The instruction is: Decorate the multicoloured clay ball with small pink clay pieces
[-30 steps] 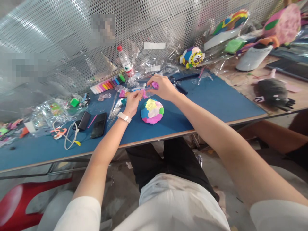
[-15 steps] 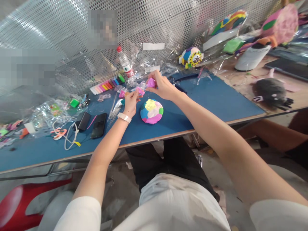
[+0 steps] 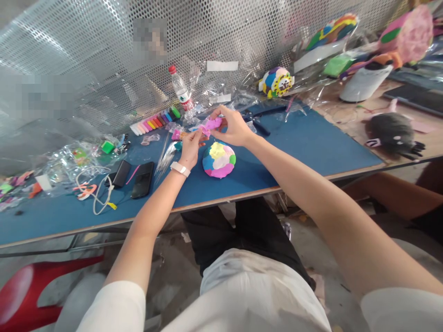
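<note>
The person's left hand (image 3: 190, 147) has its grip closed, thumb against fingertips, pinching the near-left end of a soft, magenta-pink, irregular lump of clay-like material (image 3: 214, 123). The right hand (image 3: 236, 128) has its grip partly curled, thumb and fingers spread around the lump's other end; contact of the thumb cannot be confirmed. The lump lies between both hands, just beyond a multicoloured, rounded clay-covered form (image 3: 218, 160) resting on the blue surface (image 3: 311, 143). A clear plastic bottle with red cap (image 3: 181, 89) stands behind.
</note>
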`<state>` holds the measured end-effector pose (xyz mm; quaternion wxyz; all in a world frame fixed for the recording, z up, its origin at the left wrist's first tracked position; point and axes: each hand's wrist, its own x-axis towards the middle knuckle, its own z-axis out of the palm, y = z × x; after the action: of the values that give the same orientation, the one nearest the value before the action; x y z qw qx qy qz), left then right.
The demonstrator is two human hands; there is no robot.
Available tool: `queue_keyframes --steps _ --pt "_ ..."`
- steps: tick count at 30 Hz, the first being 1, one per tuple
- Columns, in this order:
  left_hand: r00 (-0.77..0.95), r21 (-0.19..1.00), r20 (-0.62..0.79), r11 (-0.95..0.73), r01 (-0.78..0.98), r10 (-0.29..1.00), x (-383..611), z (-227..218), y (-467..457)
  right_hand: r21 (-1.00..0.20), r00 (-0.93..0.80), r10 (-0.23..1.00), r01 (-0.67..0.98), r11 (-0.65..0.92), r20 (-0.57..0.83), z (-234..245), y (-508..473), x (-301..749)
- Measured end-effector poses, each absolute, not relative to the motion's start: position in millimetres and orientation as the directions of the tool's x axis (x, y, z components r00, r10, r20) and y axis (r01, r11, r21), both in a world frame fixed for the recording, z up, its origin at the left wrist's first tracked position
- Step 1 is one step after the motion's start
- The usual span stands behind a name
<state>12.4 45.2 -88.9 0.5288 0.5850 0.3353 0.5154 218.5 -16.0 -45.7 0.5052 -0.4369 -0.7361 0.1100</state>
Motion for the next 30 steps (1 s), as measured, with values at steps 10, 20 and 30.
queue_keyframes --steps 10,20,30 --pt "0.331 0.752 0.557 -0.632 0.189 0.762 11 -77 31 -0.514 -0.141 0.718 0.607 0.607 0.682 -45 -16 217" --pt "0.424 0.69 0.543 -0.673 0.266 0.725 12 -84 33 -0.554 -0.119 0.743 0.59 0.587 0.659 -59 -2 212" --pt "0.414 0.932 0.318 -0.362 0.031 0.853 11 -84 34 -0.843 0.069 0.852 0.21 0.496 0.519 -64 10 218"
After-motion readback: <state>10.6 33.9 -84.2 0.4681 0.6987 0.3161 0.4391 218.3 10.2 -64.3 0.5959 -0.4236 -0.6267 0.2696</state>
